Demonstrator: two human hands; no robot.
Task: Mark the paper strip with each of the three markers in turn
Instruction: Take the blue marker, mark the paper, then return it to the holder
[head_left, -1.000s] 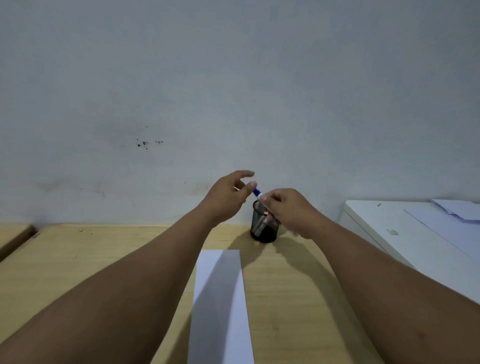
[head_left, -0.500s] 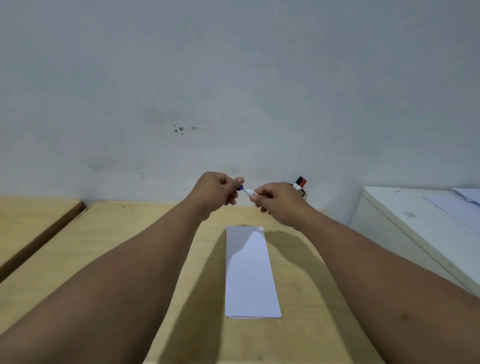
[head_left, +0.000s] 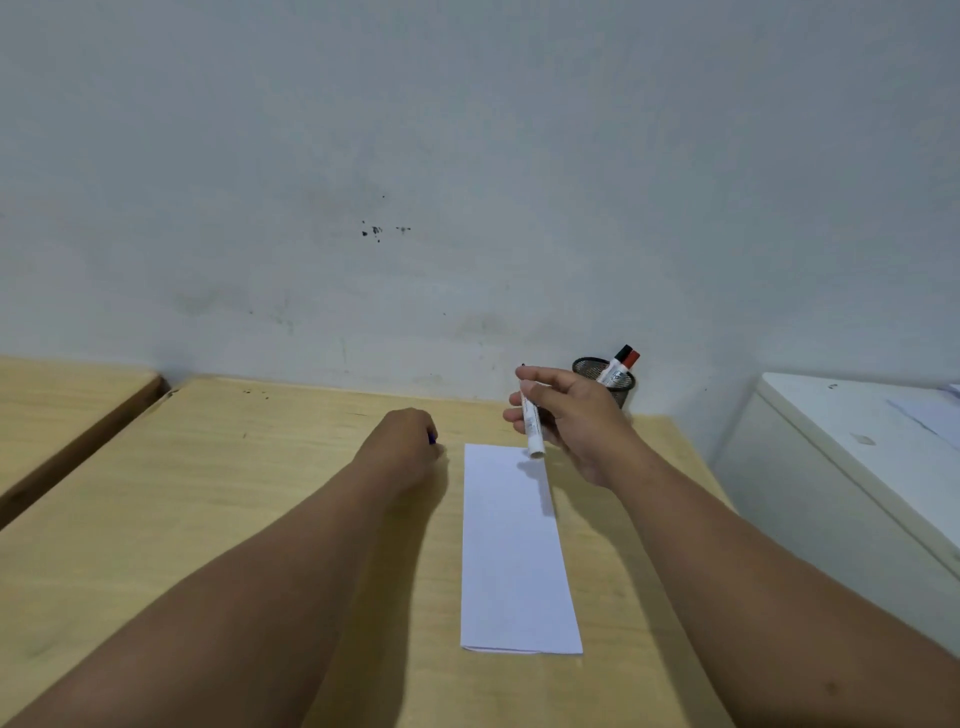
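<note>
A white paper strip (head_left: 514, 551) lies lengthwise on the wooden table (head_left: 208, 493). My right hand (head_left: 566, 421) holds a white marker body (head_left: 531, 421) above the strip's far end, tip end up, uncapped. My left hand (head_left: 402, 447) rests on the table left of the strip, closed around the blue cap (head_left: 431, 439), of which only a sliver shows. A black mesh pen cup (head_left: 610, 382) stands at the back by the wall with a black-capped marker (head_left: 615, 364) and a red-capped marker (head_left: 629, 361) in it.
A white cabinet (head_left: 852, 467) with papers on top stands to the right of the table. A second wooden table (head_left: 62, 415) sits to the left across a narrow gap. A grey wall runs just behind.
The hands have pulled apart: the cap came off the blue marker. My left hand dropped to the table with the cap, and my right hand keeps the marker body over the strip.
</note>
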